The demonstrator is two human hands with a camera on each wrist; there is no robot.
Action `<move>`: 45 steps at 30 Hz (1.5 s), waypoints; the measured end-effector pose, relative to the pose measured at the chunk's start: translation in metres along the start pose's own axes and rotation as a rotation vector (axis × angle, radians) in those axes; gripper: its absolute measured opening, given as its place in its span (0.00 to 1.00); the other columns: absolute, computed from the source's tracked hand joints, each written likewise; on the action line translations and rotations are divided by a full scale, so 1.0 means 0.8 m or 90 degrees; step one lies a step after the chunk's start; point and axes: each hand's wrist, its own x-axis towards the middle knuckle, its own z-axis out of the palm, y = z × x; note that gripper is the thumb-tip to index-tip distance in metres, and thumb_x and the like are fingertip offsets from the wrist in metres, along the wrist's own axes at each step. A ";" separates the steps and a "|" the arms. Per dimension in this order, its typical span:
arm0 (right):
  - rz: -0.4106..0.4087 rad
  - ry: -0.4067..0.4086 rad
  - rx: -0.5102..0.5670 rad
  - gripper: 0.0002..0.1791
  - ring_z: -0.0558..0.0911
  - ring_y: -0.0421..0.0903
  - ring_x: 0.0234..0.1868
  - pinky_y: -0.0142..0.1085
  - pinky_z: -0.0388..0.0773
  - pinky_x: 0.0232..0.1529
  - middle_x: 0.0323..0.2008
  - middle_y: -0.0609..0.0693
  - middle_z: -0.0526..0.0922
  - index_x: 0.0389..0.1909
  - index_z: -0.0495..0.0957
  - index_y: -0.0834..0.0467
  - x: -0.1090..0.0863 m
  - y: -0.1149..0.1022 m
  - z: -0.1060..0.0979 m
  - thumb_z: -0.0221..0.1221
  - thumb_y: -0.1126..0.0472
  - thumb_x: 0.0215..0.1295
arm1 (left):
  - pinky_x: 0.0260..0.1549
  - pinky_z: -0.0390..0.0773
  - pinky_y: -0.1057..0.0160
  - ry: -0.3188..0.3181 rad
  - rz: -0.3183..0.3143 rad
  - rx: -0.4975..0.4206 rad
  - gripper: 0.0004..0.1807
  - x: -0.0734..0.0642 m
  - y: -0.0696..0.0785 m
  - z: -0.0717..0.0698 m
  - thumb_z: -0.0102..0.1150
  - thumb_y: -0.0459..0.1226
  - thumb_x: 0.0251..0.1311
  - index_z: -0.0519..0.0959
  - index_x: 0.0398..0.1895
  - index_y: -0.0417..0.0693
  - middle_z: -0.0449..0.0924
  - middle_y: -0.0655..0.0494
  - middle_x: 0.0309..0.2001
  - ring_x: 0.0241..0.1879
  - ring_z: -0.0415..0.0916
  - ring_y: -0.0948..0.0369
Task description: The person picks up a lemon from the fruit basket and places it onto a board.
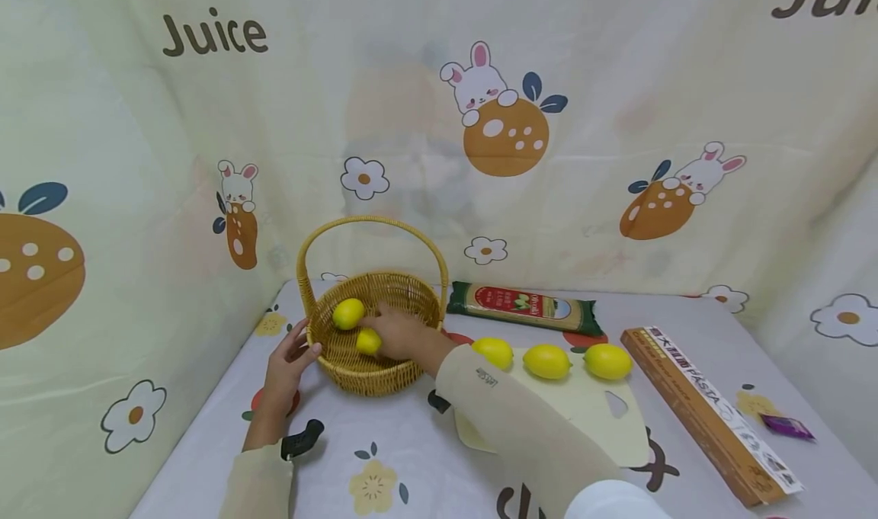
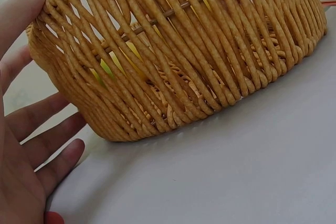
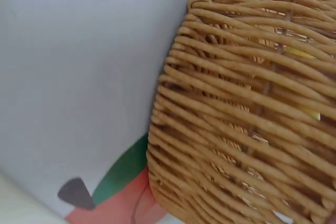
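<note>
A round wicker basket with a tall arched handle stands on the table. My left hand rests against its left side, thumb at the rim and fingers spread along the outer wall, as the left wrist view also shows. Over the right rim, my right hand reaches inside, its fingers around a yellow lemon that it partly covers. Another lemon lies by the basket's left inner wall, just beyond the fingertips. The right wrist view shows mostly the woven wall; the right hand's grip is hidden there.
Three lemons, the middle one among them, sit along the far edge of a cream cutting board. Behind lies a green-ended pasta packet. A long pasta box and a small purple packet are at the right.
</note>
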 end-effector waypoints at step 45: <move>-0.090 0.088 -0.032 0.33 0.69 0.47 0.50 0.36 0.75 0.44 0.58 0.51 0.63 0.67 0.69 0.44 -0.099 0.051 -0.055 0.65 0.44 0.61 | 0.64 0.58 0.41 -0.004 -0.028 -0.003 0.37 0.002 0.002 -0.002 0.63 0.47 0.63 0.61 0.74 0.65 0.62 0.46 0.70 0.67 0.61 0.48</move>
